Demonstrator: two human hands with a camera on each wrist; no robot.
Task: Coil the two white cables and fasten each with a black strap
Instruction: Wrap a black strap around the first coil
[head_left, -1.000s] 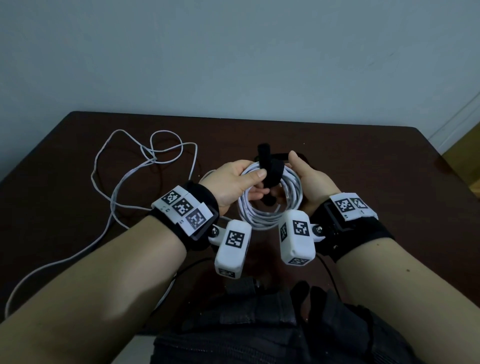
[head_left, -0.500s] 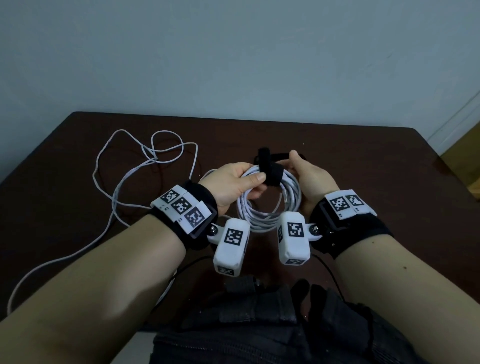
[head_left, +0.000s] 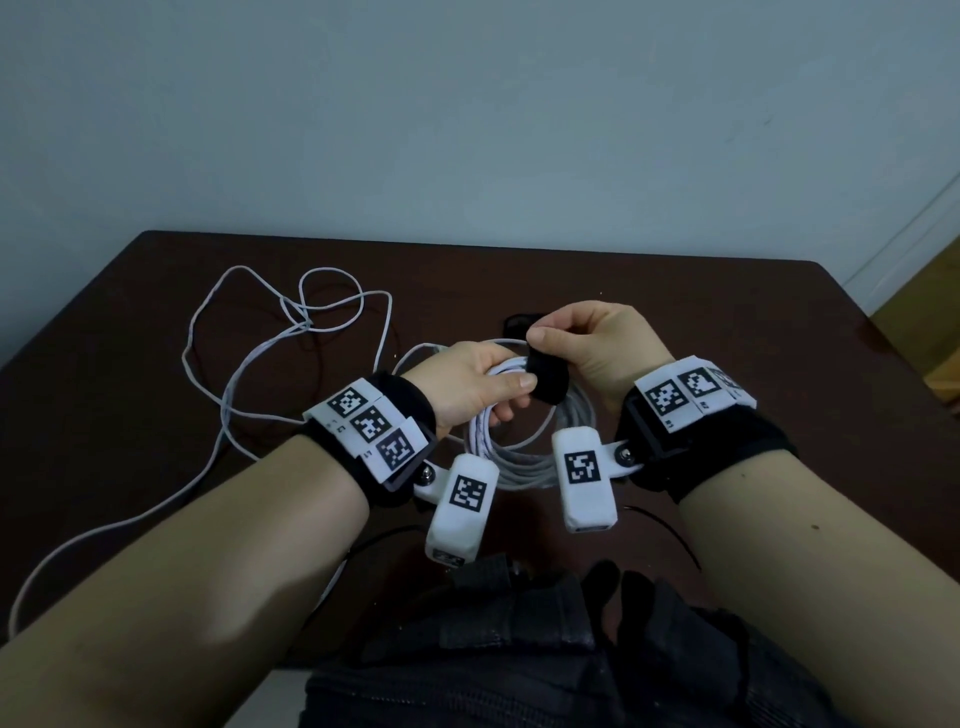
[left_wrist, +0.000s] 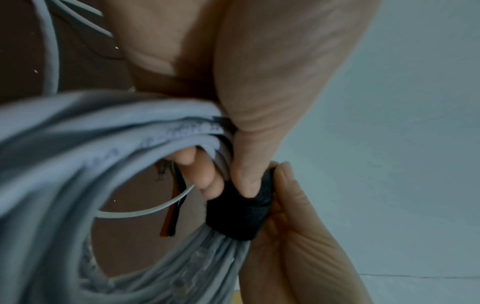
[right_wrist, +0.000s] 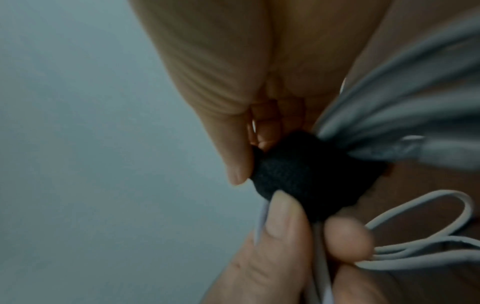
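Two white cables: one coiled (head_left: 524, 457), one loose (head_left: 228, 395); one black strap (head_left: 545, 382); two hands

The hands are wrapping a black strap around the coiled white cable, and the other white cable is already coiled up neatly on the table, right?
Not quite. The head view shows the other white cable lying loose and tangled on the table, not coiled. The rest holds: the left hand and right hand are wrapping the black strap around the coiled white cable.

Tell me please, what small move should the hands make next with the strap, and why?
Probably the right hand should press the free end of the black strap down flat to close it. The strap is already wrapped around the coiled cable, which the left hand grips, while the loose cable on the table waits uncoiled.
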